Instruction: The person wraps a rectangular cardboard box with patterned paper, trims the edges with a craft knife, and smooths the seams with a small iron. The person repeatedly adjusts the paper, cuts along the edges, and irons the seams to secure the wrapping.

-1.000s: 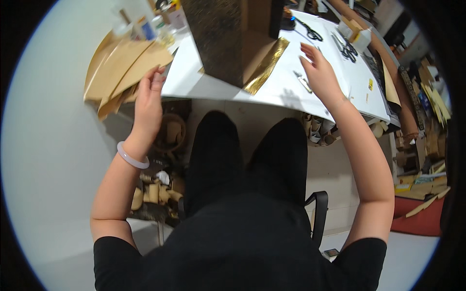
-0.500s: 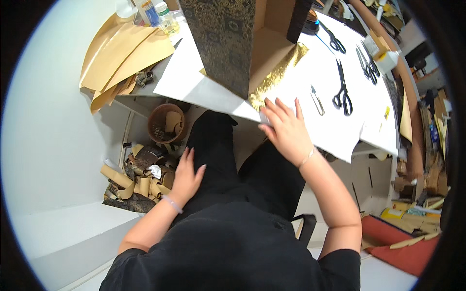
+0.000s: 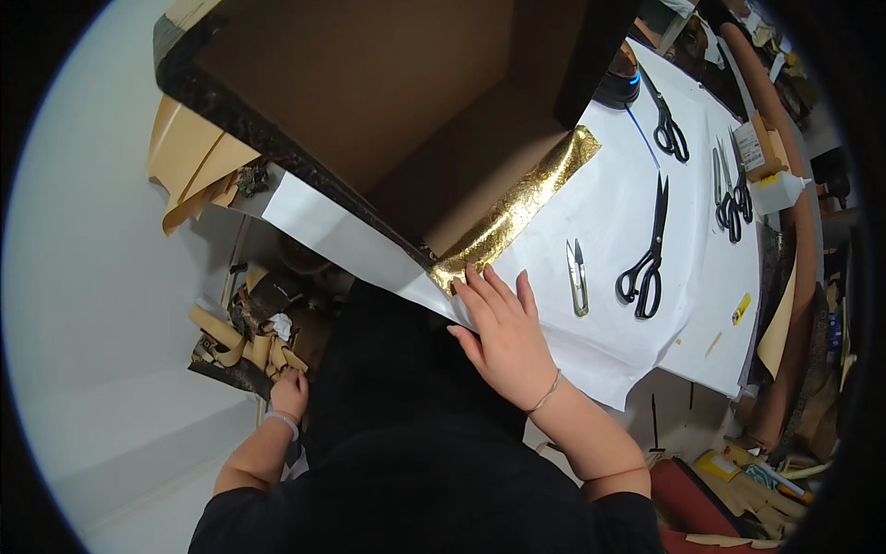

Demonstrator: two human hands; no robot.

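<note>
A large open box (image 3: pixel 369 83), plain brown inside with a dark patterned edge, fills the top middle and rests on its side or base on the table. Along its near right edge a strip of crinkled gold foil sheet (image 3: pixel 517 208) sticks out. My right hand (image 3: pixel 506 346) lies with fingers spread at the near corner of that foil, fingertips touching it, over the white table covering (image 3: pixel 581 355). Low on the left, beside a heap of scraps (image 3: pixel 263 332), my left hand (image 3: pixel 291 392) has its fingers curled; what they hold, if anything, is hidden.
Thread snips (image 3: pixel 577 280) and black-handled scissors (image 3: pixel 651 263) lie right of my right hand. More scissors (image 3: pixel 734 198), a white bottle (image 3: pixel 780 191) and a yellow cutter (image 3: pixel 741 308) sit farther right. Tan sheets (image 3: pixel 198 152) hang over the left table end.
The view has come closer to the table, and the box shows more of its inside. My left hand has gone from my thigh down beside the scraps. My right hand stays at the foil's corner.
</note>
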